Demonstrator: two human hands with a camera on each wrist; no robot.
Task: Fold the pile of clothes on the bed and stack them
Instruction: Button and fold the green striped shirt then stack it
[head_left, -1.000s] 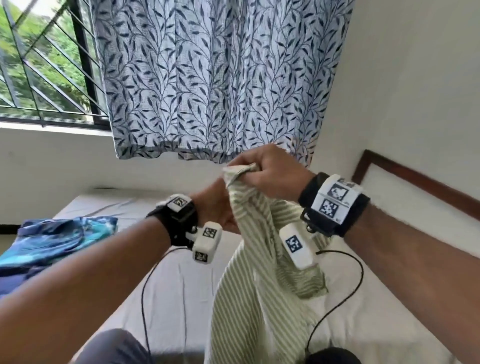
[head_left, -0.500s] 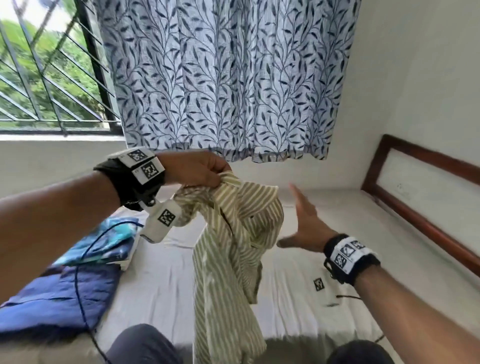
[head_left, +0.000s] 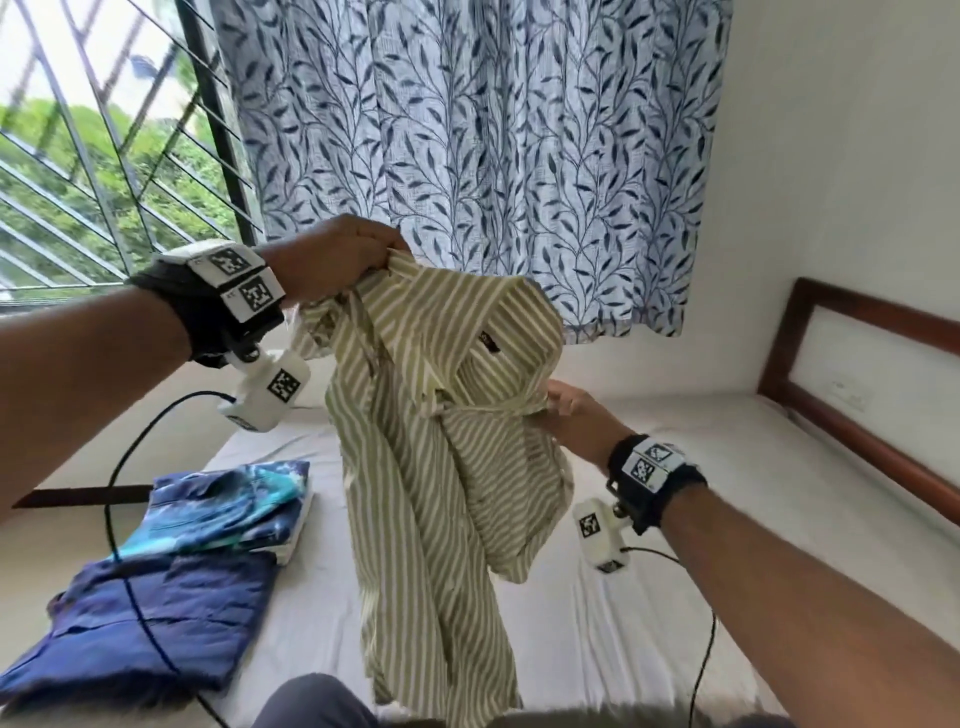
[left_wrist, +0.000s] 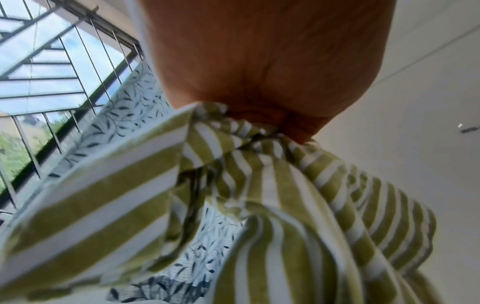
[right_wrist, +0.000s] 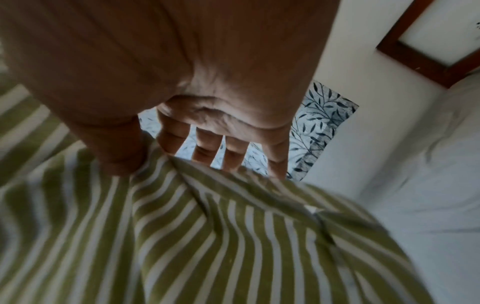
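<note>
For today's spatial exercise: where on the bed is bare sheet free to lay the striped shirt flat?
Bare sheet lies between the hanging striped shirt and the headboard. The side nearer the window is crowded by folded blue clothes.

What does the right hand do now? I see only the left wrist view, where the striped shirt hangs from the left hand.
Observer: The right hand touches the striped shirt lower down than the left hand. Its fingers are straight and its thumb lies on the fabric.
Operator: Are other clothes already folded?
Observer: Yes. A navy garment and a blue tie-dye garment lie folded on the white bed sheet, to the left of the shirt.
Operator: What is on the other side of the bed?
Observer: A brown wooden headboard stands against the wall at the right.
</note>
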